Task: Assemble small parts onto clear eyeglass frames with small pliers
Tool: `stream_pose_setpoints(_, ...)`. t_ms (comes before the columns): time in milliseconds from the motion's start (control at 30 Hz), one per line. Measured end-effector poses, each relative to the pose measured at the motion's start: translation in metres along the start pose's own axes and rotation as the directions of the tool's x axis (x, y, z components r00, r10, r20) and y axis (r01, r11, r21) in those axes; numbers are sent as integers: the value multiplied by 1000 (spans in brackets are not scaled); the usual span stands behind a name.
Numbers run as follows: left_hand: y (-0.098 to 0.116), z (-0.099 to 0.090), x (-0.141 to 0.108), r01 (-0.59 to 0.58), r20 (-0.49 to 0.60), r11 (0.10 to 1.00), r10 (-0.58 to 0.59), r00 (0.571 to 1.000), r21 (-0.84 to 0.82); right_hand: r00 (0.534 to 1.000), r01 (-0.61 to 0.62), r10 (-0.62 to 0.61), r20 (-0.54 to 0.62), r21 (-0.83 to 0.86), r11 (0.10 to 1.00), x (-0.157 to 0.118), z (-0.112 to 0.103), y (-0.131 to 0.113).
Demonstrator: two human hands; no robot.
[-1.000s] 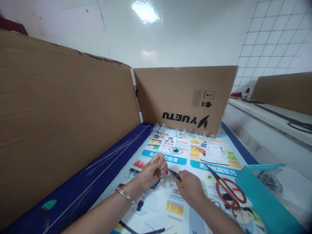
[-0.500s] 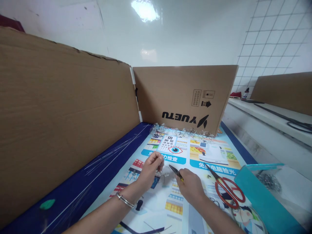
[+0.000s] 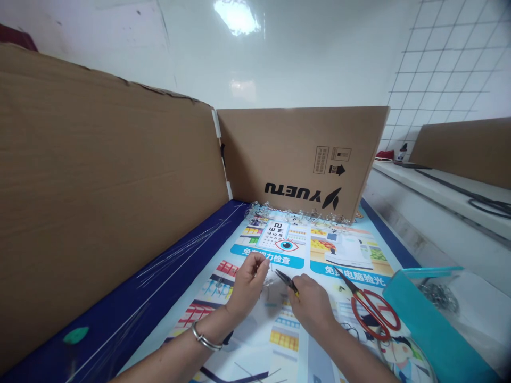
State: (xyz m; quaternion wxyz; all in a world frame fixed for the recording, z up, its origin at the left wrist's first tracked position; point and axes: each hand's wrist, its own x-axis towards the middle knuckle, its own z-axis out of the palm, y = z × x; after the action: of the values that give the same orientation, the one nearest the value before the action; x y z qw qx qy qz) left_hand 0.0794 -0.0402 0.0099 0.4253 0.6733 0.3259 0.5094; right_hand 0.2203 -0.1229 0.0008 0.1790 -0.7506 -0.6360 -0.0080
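A printed mat (image 3: 279, 340) lay on the counter (image 3: 120, 303), with cardboard sheets (image 3: 295, 154) standing behind it and along its left side. Clear pieces (image 3: 297, 214) lined the mat's far edge. The right hand (image 3: 311, 306) held pliers (image 3: 286, 281) just beside the left hand (image 3: 248, 284), above the mat. Scissors (image 3: 369, 311) lay right of them on the mat, and a bag (image 3: 433, 324) lay right of the scissors.

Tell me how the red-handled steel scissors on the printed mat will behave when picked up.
The red-handled steel scissors are probably rigid, not floppy. Lying flat, they seem unlikely to roll, though they might slide on the glossy printed mat.
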Motion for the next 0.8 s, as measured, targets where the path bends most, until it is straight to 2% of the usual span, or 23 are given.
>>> stream_pose_setpoints(300, 4, 3, -5, -56, 34, 996, 54, 998, 73, 1000, -10, 10, -1, -34, 999, 1, 3, -2)
stream_pose_setpoints(800, -1, 4, -8, -80, 76, 985, 69, 995, 152, 1000, 7, -11, -23, -156, 988, 0, 9, 1)
